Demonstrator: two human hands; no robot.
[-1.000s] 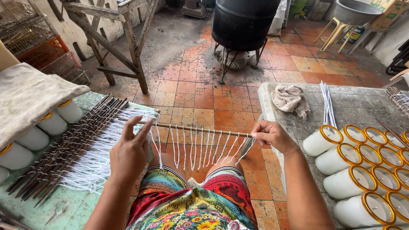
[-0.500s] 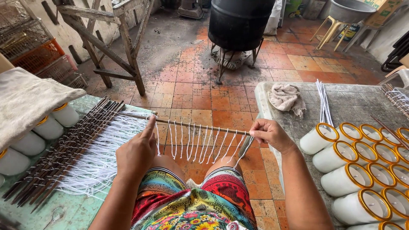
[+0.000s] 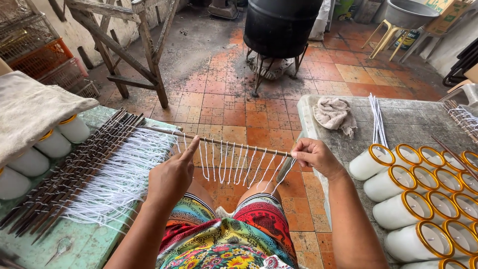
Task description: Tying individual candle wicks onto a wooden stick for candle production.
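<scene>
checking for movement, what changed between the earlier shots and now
Little changed. The left hand slid a bit right along the stick, its forefinger now laid against the hanging wicks. The right hand kept pinching the stick's right end. Nothing was picked up or let go. The stick pile and candles stayed put.

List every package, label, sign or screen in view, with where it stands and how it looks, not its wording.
Cardboard box: top right corner, behind the metal basin; brown, with green and yellow print on its side.
Nothing else: no loose labels, signs or screens.
</scene>
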